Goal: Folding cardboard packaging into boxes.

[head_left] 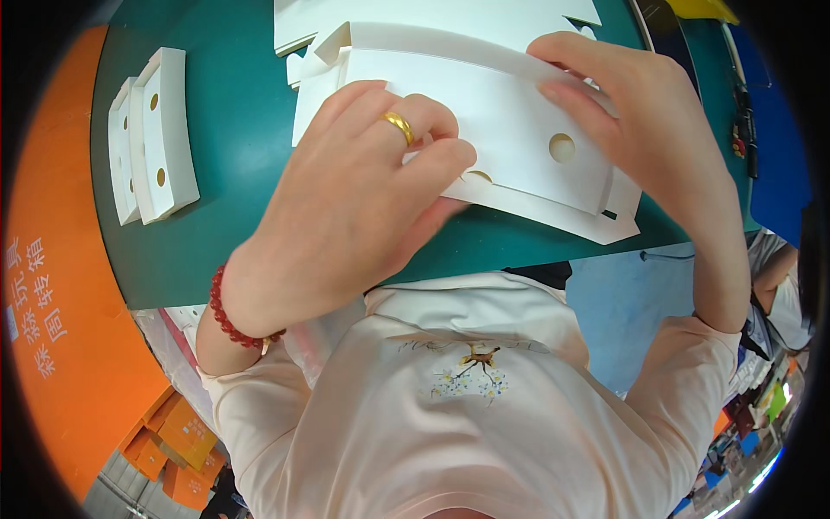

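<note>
A partly folded white cardboard box (pixel 501 104) lies in front of me, its far wall raised and its near flap spread flat over the table edge. One round hole shows at its right; a half-round cut-out sits by the near fold. My left hand (pixel 337 190), wearing a gold ring and a red bead bracelet, is closed with curled fingers on the near left part of the card; its thumb is partly under the edge. At the far right corner, my right hand (pixel 648 112) pinches the raised wall between thumb and fingers, slightly blurred.
Two folded white trays with round holes (pixel 164 130) stand at the left on the green table (pixel 238 112). More white card blanks (pixel 432 16) lie behind the box. A large orange crate (pixel 52 199) borders the table's left. A dark pen (pixel 750 130) is at far right.
</note>
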Available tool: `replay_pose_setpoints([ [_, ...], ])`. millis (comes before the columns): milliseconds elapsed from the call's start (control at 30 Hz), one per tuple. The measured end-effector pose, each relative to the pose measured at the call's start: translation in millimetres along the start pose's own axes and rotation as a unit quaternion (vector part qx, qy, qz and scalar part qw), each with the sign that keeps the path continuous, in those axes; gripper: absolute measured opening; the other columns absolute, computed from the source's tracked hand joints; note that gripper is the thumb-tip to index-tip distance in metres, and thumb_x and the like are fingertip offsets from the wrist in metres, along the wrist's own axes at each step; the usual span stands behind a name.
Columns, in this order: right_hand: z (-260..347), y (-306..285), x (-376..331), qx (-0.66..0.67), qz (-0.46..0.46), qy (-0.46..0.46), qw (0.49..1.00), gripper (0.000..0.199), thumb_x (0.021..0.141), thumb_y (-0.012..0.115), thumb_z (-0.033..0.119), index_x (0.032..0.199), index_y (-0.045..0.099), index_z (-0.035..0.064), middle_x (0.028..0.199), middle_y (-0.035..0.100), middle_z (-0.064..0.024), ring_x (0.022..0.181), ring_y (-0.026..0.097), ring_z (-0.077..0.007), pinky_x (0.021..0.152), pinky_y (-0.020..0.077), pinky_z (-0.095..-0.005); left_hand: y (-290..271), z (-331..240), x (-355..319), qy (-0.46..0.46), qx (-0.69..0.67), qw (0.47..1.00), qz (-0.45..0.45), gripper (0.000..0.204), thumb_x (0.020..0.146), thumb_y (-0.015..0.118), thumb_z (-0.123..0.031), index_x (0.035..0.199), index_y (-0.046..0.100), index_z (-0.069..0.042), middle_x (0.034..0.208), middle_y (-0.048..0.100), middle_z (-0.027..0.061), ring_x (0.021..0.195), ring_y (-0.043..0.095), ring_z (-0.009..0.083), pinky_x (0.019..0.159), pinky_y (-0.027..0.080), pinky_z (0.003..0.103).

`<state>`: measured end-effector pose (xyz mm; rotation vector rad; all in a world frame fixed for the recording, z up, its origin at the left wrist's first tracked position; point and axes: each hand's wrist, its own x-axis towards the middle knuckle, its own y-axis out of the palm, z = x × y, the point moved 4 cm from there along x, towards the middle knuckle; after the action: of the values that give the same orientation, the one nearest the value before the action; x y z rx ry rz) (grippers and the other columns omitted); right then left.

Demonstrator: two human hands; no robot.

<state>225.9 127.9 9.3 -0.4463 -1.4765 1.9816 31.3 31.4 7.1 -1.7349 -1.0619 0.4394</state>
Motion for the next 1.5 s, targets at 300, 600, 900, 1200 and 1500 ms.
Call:
replay_pose_setpoints([
  [300, -0.7, 2.6, 1.5, -0.06, -0.013, -0.009, 0.998, 0.024, 0.095, 0.068, 0.018, 0.118, 0.07, 0.0116, 0.107, 0.073, -0.0106, 0.089, 0.07, -0.0283, 0.077, 0.0561, -0.0318, -23.0, 40.0, 35.5, 0.009, 0.183, 0.983, -0.023, 0.026, 0.09, 0.066, 0.002, 0.115, 0.06, -0.002, 0.087, 0.062, 0.0133, 0.075, 0.062, 0.0294, 0.067, 0.05, 0.035],
  [600, 11.7, -26.1, -11.1, 0.0, -0.007, -0.16, 0.987, 0.029, 0.08, 0.082, 0.01, 0.106, 0.068, 0.0086, 0.125, 0.066, -0.0098, 0.119, 0.06, -0.0318, 0.101, 0.049, -0.0408, -31.7, 44.3, -1.3, -0.125, 0.121, 0.984, -0.026, 0.011, 0.09, 0.071, -0.008, 0.099, 0.066, -0.004, 0.081, 0.065, 0.0108, 0.072, 0.063, 0.0274, 0.063, 0.05, 0.032],
  [900, 16.7, -10.4, -8.6, -0.014, 0.046, -0.213, 0.976, 0.025, 0.07, 0.084, 0.007, 0.086, 0.064, 0.0069, 0.114, 0.064, -0.0082, 0.116, 0.059, -0.0342, 0.104, 0.0454, -0.0475, -25.0, 30.4, -3.7, -0.105, 0.18, 0.977, -0.033, 0.013, 0.09, 0.071, -0.007, 0.101, 0.064, -0.005, 0.079, 0.065, 0.0101, 0.069, 0.062, 0.0262, 0.062, 0.049, 0.033],
  [1200, 17.7, 1.2, -18.3, 0.02, 0.005, -0.213, 0.977, 0.023, 0.072, 0.083, 0.008, 0.086, 0.065, 0.007, 0.116, 0.064, -0.0102, 0.116, 0.06, -0.0332, 0.105, 0.0457, -0.0495, -8.6, 26.3, 1.2, -0.119, 0.048, 0.99, -0.053, 0.048, 0.08, 0.083, -0.031, 0.114, 0.062, -0.006, 0.086, 0.069, 0.012, 0.077, 0.068, 0.0305, 0.067, 0.054, 0.035],
  [1500, 18.9, 5.9, -18.1, 0.051, -0.007, -0.208, 0.977, 0.024, 0.072, 0.083, 0.007, 0.087, 0.065, 0.0093, 0.115, 0.064, -0.0098, 0.114, 0.06, -0.0341, 0.102, 0.0463, -0.0488, -5.6, 17.5, 10.7, -0.12, 0.06, 0.991, 0.006, 0.073, 0.071, 0.088, -0.038, 0.128, 0.055, -0.006, 0.105, 0.068, 0.0151, 0.094, 0.067, 0.034, 0.078, 0.054, 0.038],
])
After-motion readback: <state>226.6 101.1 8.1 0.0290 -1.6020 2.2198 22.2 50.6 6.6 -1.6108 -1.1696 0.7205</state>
